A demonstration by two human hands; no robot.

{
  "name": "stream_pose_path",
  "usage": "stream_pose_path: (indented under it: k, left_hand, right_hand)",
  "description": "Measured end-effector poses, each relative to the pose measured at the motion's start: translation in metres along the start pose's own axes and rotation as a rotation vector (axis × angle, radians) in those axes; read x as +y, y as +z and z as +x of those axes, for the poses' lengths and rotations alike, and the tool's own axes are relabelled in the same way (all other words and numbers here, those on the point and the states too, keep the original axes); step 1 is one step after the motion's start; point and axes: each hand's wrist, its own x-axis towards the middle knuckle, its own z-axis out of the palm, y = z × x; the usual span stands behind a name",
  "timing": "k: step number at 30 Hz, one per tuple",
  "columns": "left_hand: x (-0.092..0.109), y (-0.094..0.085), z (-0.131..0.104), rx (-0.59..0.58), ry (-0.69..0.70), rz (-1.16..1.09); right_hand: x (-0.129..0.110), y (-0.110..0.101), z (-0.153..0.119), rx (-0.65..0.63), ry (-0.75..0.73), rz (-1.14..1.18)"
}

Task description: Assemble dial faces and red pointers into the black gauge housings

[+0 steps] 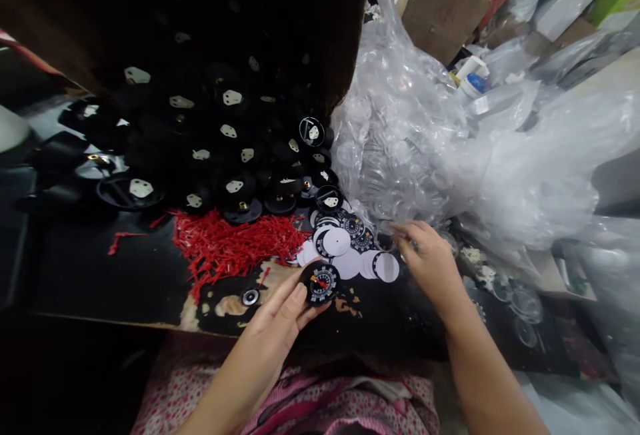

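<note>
A round black gauge (pixel 321 282) with a red needle and white markings is held in my left hand (pixel 285 305), its face turned up. To the right, my right hand (pixel 425 255) has its fingers pinched on a clear round lens (pixel 385 236) at the mouth of the plastic bag. Between the hands lies a loose pile of white and black dial discs (pixel 347 263). Left of the discs is a heap of red needles (pixel 235 245). A small black-and-white ring (pixel 251 297) rests on the table near my left hand.
Many black gauge housings (pixel 235 185) are piled at the back left. A large clear bag (pixel 390 155) of lenses fills the back right. More loose lenses (pixel 525 305) and small white parts (pixel 480 265) lie at the right. The table's front edge (pixel 150 323) runs before my lap.
</note>
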Motion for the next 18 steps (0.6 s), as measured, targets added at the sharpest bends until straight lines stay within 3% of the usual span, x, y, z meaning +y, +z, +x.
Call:
stream_pose_path:
  k: [2,4,7,12,18]
  left_hand:
    - [0.002,0.001,0.001,-0.006,0.007,-0.034]
    - [0.003,0.003,0.003,-0.013,-0.011,-0.065]
    - [0.003,0.004,0.004,-0.037,-0.055,-0.087]
    - [-0.001,-0.002,0.004,-0.033,0.052,0.065]
    - [0.001,-0.003,0.001,-0.069,0.123,0.316]
  right_hand:
    - [-0.011,-0.003,-0.004,0.100,0.019,0.145]
    - [-0.032,-0.002,-0.012,0.106,0.078,0.334]
    - [-0.067,0.007,-0.024,-0.136,0.067,0.610]
    - [-0.097,0.023,-0.032,-0.130,-0.068,0.517]
    - [-0.100,0.031,-0.024,-0.130,0.002,0.358]
